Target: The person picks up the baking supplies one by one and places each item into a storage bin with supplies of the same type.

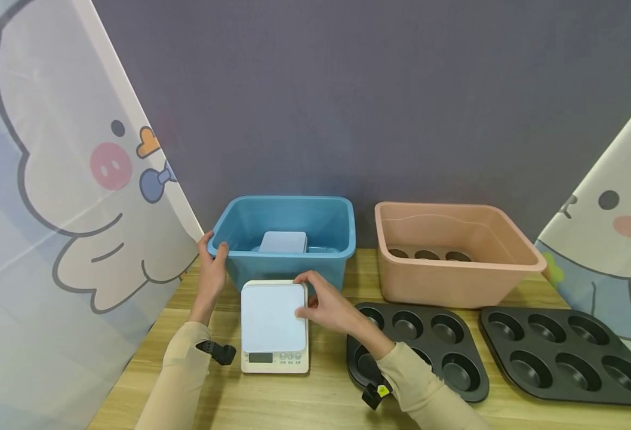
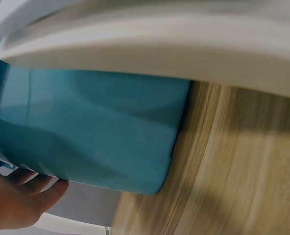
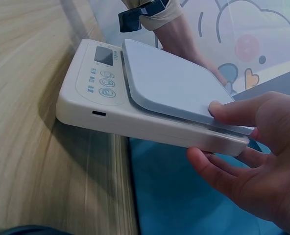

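A white digital kitchen scale [image 1: 273,322] stands in front of the blue plastic bin [image 1: 315,269]. My right hand [image 1: 328,306] grips the scale by its far right corner, thumb on the top plate and fingers underneath, as the right wrist view shows. Whether the scale's near edge touches the table, I cannot tell. At the bin's left front corner, my left hand [image 1: 212,275] holds the rim, its thumb over the edge. Inside the bin lies another white, square-topped item [image 1: 283,241], partly hidden by the front wall.
To the right stands a pink bin [image 1: 455,283] with a dark muffin tin [image 1: 427,255] inside. Two more black muffin tins, one [image 1: 417,340] partly under my right forearm and one [image 1: 557,334] farther right, lie on the wooden table [image 1: 272,403]. A grey wall rises behind.
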`<state>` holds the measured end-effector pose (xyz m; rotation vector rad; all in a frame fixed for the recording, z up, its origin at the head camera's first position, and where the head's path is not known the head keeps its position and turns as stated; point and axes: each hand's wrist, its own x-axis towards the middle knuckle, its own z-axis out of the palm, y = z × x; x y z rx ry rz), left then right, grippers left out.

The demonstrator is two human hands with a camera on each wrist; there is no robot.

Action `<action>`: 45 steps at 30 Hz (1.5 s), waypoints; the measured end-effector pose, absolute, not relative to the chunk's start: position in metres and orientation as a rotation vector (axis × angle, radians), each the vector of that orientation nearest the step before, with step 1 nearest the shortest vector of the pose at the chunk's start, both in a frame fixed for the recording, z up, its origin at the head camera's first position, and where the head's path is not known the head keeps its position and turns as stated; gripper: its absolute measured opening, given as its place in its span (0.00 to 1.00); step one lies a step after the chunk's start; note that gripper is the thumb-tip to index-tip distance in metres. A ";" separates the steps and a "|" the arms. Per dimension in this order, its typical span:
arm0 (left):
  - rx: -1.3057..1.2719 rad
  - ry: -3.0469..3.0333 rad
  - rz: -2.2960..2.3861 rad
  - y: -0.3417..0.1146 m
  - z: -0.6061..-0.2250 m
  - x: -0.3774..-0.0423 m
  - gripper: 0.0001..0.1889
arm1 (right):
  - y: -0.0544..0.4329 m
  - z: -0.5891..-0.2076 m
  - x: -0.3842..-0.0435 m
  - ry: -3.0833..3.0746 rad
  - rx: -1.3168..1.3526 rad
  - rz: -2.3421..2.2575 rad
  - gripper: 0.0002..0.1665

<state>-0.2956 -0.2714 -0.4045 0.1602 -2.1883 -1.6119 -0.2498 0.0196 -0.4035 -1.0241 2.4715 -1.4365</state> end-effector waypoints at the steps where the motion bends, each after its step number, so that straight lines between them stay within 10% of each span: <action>1: 0.158 -2.185 -1.614 -0.271 -0.405 -0.296 0.33 | 0.020 -0.403 -0.250 2.472 -1.026 -1.440 0.31; 45: 0.111 -2.188 -1.681 -0.259 -0.377 -0.278 0.32 | 0.033 -0.325 -0.256 2.517 -1.161 -1.659 0.31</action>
